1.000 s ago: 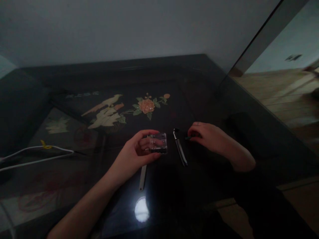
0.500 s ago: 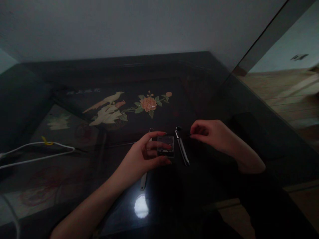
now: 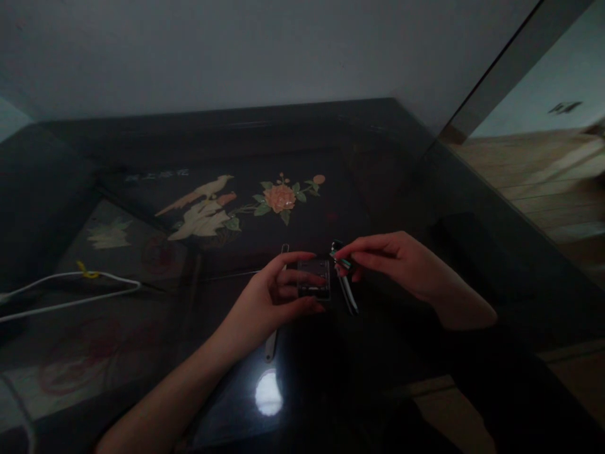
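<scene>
1. Two hands at work over a dark table [image 3: 142, 353]; left hand [image 3: 269, 299] curled around a small clear box [image 3: 314, 278], thumb on the near edge, fingers over the far edge, gripping it just above the tabletop.
2. Contents of the box too dim to tell; only a few pale glints through the lid.
3. Right hand [image 3: 401, 261] pinched shut, thumb and forefinger gripping a tiny greenish-tipped bit [image 3: 343, 261], held just beside the right edge of the box.
4. Right under that pinch, a slim dark tool [image 3: 347, 292] with a shiny metal head, flat on the table and slanting toward the near right.
5. Below the left hand, a pale flat strip [image 3: 271, 343] poking out from under the palm toward the near edge.
6. Beyond the left fingers, a thin wire loop [image 3: 285, 248] like a paper clip, lying flat.
7. Box: hard, see-through, squarish with rounded corners. Tool: narrow, glossy. Strip: matte, straight.
8. Tabletop: glossy glass over a black panel inlaid with pale birds [image 3: 203, 211] and a peach flower [image 3: 280, 197] with green leaves; bright round light glare [image 3: 268, 394] near the front edge.
9. Far left, white cable [image 3: 70, 293] with a yellow tie, well apart from both hands.
10. Behind, a plain grey wall [image 3: 236, 50]; to the right, a dark door frame [image 3: 496, 69] and wooden floor [image 3: 539, 176].
</scene>
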A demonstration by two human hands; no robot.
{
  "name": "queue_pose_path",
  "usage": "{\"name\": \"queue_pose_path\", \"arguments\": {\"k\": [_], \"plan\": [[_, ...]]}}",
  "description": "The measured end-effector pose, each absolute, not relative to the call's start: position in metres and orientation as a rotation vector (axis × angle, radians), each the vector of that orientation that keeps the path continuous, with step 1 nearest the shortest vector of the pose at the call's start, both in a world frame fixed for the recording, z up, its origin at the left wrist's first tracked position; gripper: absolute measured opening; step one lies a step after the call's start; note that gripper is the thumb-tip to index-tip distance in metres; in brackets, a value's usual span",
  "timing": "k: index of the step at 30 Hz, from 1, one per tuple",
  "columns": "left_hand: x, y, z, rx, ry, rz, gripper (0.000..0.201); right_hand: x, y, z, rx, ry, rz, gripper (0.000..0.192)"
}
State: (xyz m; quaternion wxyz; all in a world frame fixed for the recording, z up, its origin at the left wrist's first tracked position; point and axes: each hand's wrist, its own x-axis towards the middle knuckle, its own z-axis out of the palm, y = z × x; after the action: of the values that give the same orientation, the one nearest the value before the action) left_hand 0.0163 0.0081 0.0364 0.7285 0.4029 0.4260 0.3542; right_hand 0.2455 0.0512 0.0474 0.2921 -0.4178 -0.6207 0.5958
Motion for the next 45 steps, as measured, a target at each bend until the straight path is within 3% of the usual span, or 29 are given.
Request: {"name": "queue_pose_path", "arguments": {"k": [9,13,30,45], "plan": [[0.017,0.006,0.035,0.877,0.942,0.751,0.057,0.237,0.043,0.048,-1.055,-1.737,1.437,0.009],[0.019,0.005,0.033,0.895,0.949,0.752,0.056,0.235,0.041,0.05,-1.005,-1.857,1.222,0.005],[0.022,-0.001,0.027,1.25,1.128,0.698,0.058,0.216,0.025,0.034,-0.846,-2.282,0.635,0.019],[0.021,-0.005,0.026,1.473,1.156,0.7,0.058,0.213,0.027,0.031,-0.968,-2.173,0.718,0.012]]}}
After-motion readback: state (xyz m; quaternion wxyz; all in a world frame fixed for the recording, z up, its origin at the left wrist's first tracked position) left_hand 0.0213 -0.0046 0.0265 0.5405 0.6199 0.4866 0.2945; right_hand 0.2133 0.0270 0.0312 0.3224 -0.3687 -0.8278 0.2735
